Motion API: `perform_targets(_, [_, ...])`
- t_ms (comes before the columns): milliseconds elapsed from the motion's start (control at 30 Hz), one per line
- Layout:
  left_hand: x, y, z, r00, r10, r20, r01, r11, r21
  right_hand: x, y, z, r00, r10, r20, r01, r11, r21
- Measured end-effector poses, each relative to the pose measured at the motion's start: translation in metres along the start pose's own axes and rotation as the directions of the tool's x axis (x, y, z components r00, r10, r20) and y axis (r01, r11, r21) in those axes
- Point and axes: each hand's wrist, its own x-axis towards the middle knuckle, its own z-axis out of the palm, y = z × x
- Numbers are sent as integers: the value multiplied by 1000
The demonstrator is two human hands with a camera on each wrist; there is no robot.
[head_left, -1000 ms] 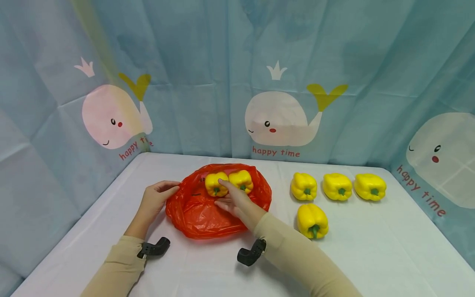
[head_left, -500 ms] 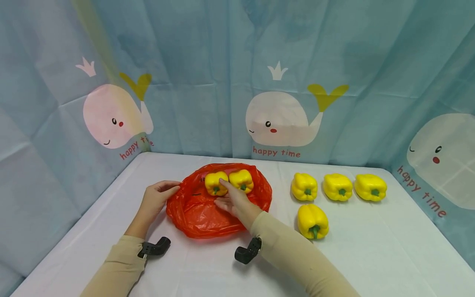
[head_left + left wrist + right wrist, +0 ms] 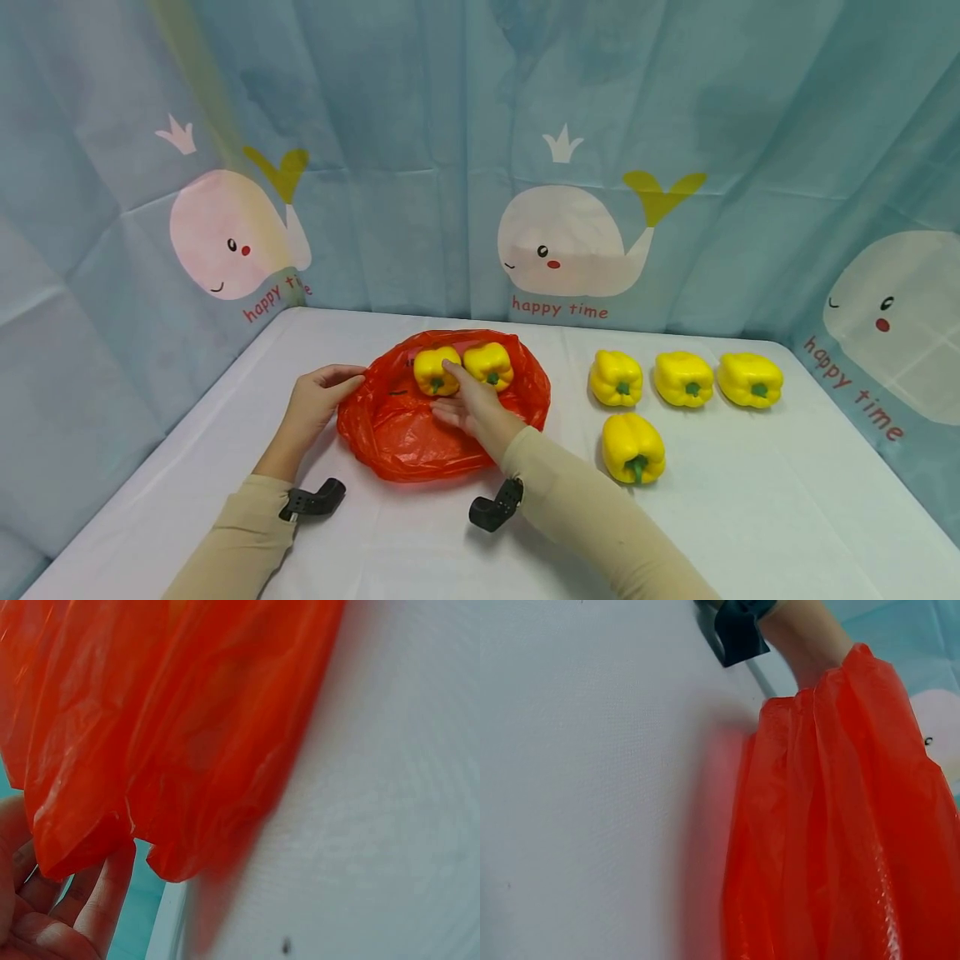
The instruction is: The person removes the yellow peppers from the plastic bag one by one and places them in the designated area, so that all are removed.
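A red plastic bag (image 3: 420, 442) lies spread with its mouth upward. Two yellow bell peppers sit side by side at its far side, a left pepper (image 3: 431, 372) and a right pepper (image 3: 486, 360). My left hand (image 3: 315, 404) pinches the bag's left rim; in the left wrist view its fingers (image 3: 105, 904) show at the bag's edge. Inside the mouth is my right hand (image 3: 480, 408), its thumb against the left pepper's right side and its other fingers fairly straight, below that pepper. In the right wrist view the bag (image 3: 832, 825) hides this hand.
To the right of the bag, three yellow peppers stand in a row: one nearest the bag (image 3: 617, 379), a middle one (image 3: 681, 377) and a far-right one (image 3: 750, 380). A fourth pepper (image 3: 632, 447) lies in front. A whale-print curtain (image 3: 405, 233) borders the white table (image 3: 750, 500).
My right forearm and wrist have shifted slightly to the left, with the right hand still at the left pepper. The left hand keeps its hold on the bag's rim.
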Motion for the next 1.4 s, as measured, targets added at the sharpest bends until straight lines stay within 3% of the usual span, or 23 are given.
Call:
perform_targets(300, [1,-1,3,1000,-7,15,7,1000,-2,-1,-1,-6,1000,18,-5,-17,999,29])
perform_targets(567, [2,-1,5,1000,-2,19,2,1000,0,-10,-6,-18,995,64,76,-71,994,88])
perform_targets(800, [0,1,3,1000,-10,13,10,1000,13,-21,-16,-29,990,87,107,-92,995,37])
perform_targets(1100, [1,1,-1,1000,1,12,-1,1000,12,-35,-28,-45,990,55,130,-50,998,-45])
perform_targets(1400, [0,1,-2,1000,-17,20,17,1000,23,-60,-35,-58,983,68,173,-53,995,-89])
